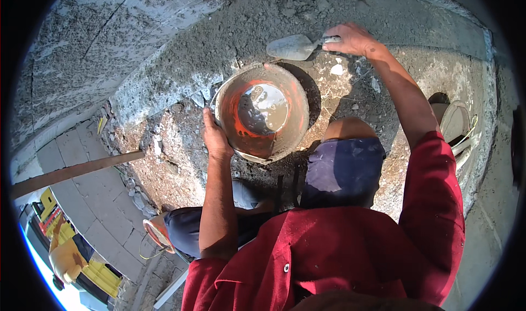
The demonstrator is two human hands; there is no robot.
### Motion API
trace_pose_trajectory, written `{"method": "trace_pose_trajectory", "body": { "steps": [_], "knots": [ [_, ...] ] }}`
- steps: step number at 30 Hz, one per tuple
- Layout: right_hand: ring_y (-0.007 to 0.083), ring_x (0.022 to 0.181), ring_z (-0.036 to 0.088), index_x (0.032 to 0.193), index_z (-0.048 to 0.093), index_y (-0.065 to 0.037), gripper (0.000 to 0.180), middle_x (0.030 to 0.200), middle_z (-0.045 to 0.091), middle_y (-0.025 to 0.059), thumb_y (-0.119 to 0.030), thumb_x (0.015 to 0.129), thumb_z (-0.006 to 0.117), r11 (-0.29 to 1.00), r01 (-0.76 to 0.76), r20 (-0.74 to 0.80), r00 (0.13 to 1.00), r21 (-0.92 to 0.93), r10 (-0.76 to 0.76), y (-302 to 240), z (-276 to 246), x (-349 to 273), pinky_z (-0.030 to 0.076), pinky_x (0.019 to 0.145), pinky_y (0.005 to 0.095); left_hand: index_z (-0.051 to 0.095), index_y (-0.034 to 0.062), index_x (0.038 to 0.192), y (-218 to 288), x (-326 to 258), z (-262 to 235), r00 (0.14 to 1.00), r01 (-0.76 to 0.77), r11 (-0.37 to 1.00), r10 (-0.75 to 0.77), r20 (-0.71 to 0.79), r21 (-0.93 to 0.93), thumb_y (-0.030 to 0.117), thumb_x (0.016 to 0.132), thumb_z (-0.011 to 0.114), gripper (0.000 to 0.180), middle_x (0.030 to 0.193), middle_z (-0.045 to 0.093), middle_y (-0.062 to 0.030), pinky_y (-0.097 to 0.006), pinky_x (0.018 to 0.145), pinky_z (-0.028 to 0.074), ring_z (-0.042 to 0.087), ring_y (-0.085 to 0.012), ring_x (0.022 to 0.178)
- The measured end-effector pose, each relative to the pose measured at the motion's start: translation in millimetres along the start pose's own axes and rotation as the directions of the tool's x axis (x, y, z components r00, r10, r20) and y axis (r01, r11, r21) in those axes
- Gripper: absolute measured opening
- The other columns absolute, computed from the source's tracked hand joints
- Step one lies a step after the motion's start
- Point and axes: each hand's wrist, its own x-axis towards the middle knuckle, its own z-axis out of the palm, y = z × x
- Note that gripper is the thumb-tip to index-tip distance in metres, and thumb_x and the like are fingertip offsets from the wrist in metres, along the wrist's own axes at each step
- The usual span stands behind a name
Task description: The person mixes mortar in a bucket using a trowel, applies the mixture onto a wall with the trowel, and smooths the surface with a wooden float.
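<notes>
Under the left hand (pixel 215 138), fingers curled on the bucket (pixel 262 111) rim; right hand (pixel 350 40) fingers closed round the trowel (pixel 296 47) just beyond. Loose grip, tipped bucket, spilled water likely.

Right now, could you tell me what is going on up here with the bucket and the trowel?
A person in a red shirt crouches on a rough concrete ledge. The left hand grips the rim of an orange bucket, crusted with grey mortar and holding some wet mix at the bottom. The right hand holds a trowel by its handle, its blade resting on the heap of grey mortar just beyond the bucket.
</notes>
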Motion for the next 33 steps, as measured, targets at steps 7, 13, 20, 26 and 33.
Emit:
{"method": "trace_pose_trajectory", "body": {
  "steps": [7,13,20,26,33],
  "knots": [
    [0.0393,0.124,0.064,0.138,0.068,-0.016,0.061,0.126,0.073,0.0176,-0.056,0.091,0.070,0.991,0.099,-0.064,0.992,-0.085,-0.105,-42,38,22,0.046,0.110,0.0532,0.058,0.0044,0.140,-22,15,-14,0.998,-0.042,0.996,0.038,-0.060,-0.077,0.061,0.107,0.048,0.067,0.134,0.065,-0.0117,-0.039,0.106,0.051,0.063,-0.0244,0.122],
    [0.0156,0.063,0.061,0.139,0.062,0.001,0.072,0.081,0.066,0.0062,-0.054,0.094,0.072,0.704,-0.061,0.014,0.997,0.707,0.072,-48,40,39,0.051,0.061,0.0341,0.060,0.0010,0.137,-41,30,-37,0.999,-0.047,0.997,0.047,-0.007,-0.063,0.063,0.105,0.048,0.071,0.128,0.066,-0.0113,-0.039,0.101,0.052,0.063,-0.0220,0.115],
    [0.0117,0.060,0.057,0.121,0.067,-0.003,0.050,0.075,0.059,0.0013,-0.046,0.095,0.073,0.763,-0.010,0.358,0.887,0.646,-0.292,-150,16,95,0.046,0.054,0.0329,0.064,0.0020,0.123,-52,19,-56,0.999,-0.046,0.983,0.049,0.017,-0.176,0.057,0.106,0.048,0.060,0.117,0.068,-0.0096,-0.039,0.096,0.053,0.064,-0.0204,0.106],
    [0.0146,0.058,0.059,0.115,0.067,0.000,0.042,0.076,0.063,0.0053,-0.038,0.098,0.069,0.881,0.032,0.358,0.906,0.473,-0.225,-160,46,135,0.047,0.055,0.0353,0.067,0.0025,0.111,-52,14,-29,0.997,-0.058,0.983,0.048,-0.064,-0.174,0.056,0.106,0.049,0.057,0.102,0.067,-0.0078,-0.037,0.091,0.053,0.064,-0.0198,0.095],
    [0.0231,0.060,0.068,0.107,0.067,0.000,0.038,0.082,0.070,0.0132,-0.036,0.093,0.070,0.894,0.196,0.208,0.932,0.404,-0.298,-244,31,125,0.052,0.061,0.0409,0.055,0.0009,0.071,-76,28,-68,0.949,-0.220,0.970,0.238,-0.205,0.107,0.046,0.107,0.052,0.057,0.062,0.042,0.0006,-0.040,0.057,0.036,0.038,-0.0139,0.060]
  ]
}}
